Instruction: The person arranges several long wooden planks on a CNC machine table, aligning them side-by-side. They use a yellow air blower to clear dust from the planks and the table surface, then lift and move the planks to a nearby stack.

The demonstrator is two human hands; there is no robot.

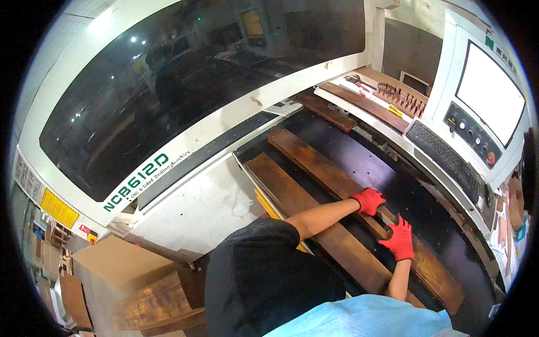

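Two hands in red work gloves are shown over a long, dark brown wooden plank with a mottled finish (314,162), which is laid lengthwise on a black, flat-topped worktable (387,163). The gloved left hand (368,201) is placed at the plank, its fingers pointed to the right; whether the wood is grasped by it cannot be told. Just beside it, nearer the body, the gloved right hand (400,241) is held at the same plank with thumb and fingers spread apart; whether any pressure is applied cannot be told either. A second brown wooden plank of similar finish (292,194) is set alongside, nearer the body, and is crossed by the left forearm, with a dark gap left between the two. The scene is backed by a large white machine with a dark, curved window (196,62). At right, a black keyboard (441,150) is mounted below a white control cabinet with a bright screen (492,92), while yellow-handled tools (394,110) are seen on a ledge. At lower left, an angular brown cardboard piece (115,261) is partly caught in view.
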